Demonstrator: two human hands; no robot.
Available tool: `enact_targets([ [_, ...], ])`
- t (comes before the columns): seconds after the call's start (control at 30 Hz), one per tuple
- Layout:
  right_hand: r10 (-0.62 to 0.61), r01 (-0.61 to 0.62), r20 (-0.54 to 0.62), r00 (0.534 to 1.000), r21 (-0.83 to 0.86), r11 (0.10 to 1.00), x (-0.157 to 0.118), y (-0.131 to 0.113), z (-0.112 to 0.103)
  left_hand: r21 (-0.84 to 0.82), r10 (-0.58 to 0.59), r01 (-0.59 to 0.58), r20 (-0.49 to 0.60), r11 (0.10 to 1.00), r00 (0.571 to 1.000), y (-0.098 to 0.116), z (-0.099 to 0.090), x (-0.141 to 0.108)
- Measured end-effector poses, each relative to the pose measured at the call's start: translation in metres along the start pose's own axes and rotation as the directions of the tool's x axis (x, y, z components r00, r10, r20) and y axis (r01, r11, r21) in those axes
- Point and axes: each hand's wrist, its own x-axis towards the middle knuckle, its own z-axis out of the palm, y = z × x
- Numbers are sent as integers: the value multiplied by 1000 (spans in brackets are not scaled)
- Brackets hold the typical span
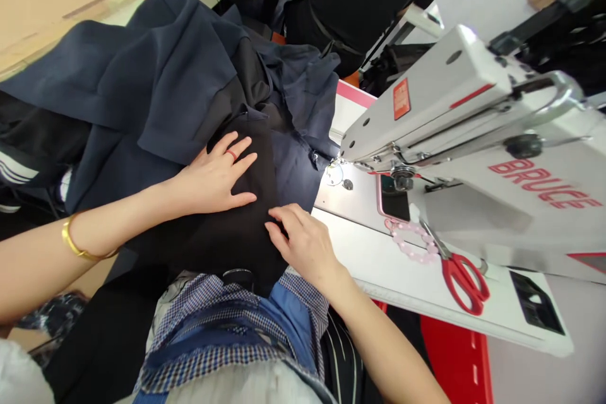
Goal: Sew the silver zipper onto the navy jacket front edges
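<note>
Dark navy and black fabric is spread over my lap and up to the sewing machine. My left hand lies flat on the black part, fingers spread, with a red ring on one finger and a gold bangle on the wrist. To its right, my right hand rests at the edge of the black fabric, its thumb and index finger slightly apart with nothing visible between them. Beside the machine's lit needle area, a folded edge of the navy cloth lies on the machine bed.
Red-handled scissors, a pink beaded ring and a dark phone-like object lie on the white machine table. A tan tabletop is at upper left. A person in black sits beyond the fabric.
</note>
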Motion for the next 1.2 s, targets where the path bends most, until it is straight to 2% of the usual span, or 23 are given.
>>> enact_targets([
  [0.1,-3,0,-44,999,-75,997,1,1,9,9,-21,21,13,1000,1000,10,2,-2],
  [0.23,84,-53,-204,975,154,987,-24,-3,8,33,-74,73,29,997,997,17,9,0],
  [0.3,113,-61,-246,963,210,976,-41,-11,9,31,-71,70,36,997,997,17,10,1],
  [0.37,100,-68,-224,969,146,987,-50,-20,13,29,-75,74,45,997,996,17,10,2],
  [0.5,120,-122,-133,984,-10,992,-49,-27,21,38,-106,104,68,994,992,18,8,2],
  [0.57,130,-122,-157,979,63,991,-54,-27,19,36,-109,106,74,994,991,18,8,2],
  [0.67,145,-77,-254,956,260,962,-75,-27,9,25,-106,105,71,994,992,18,8,2],
  [0.73,144,-49,-302,942,301,952,-88,-30,6,16,-104,103,61,995,993,18,9,1],
  [0.8,118,-40,-314,942,244,969,-91,-32,7,11,-101,101,46,995,994,18,10,1],
  [0.9,16,-6,-199,980,53,999,-79,-33,19,13,-96,96,25,995,995,19,9,0],
  [0.97,-41,38,-143,989,-23,999,-72,-31,27,19,-101,100,30,995,994,20,8,-1],
  [1.0,-53,50,-164,985,-22,999,-73,-29,31,21,-106,106,37,994,994,20,8,-1],
  [1.07,-11,27,-283,959,52,998,-86,-27,33,20,-114,113,53,993,992,20,7,-1],
  [1.13,88,-33,-388,917,148,988,-110,-26,30,13,-113,113,55,994,992,20,6,-1],
  [1.2,156,-75,-433,888,197,978,-136,-28,24,1,-114,114,50,993,992,21,6,-2],
])
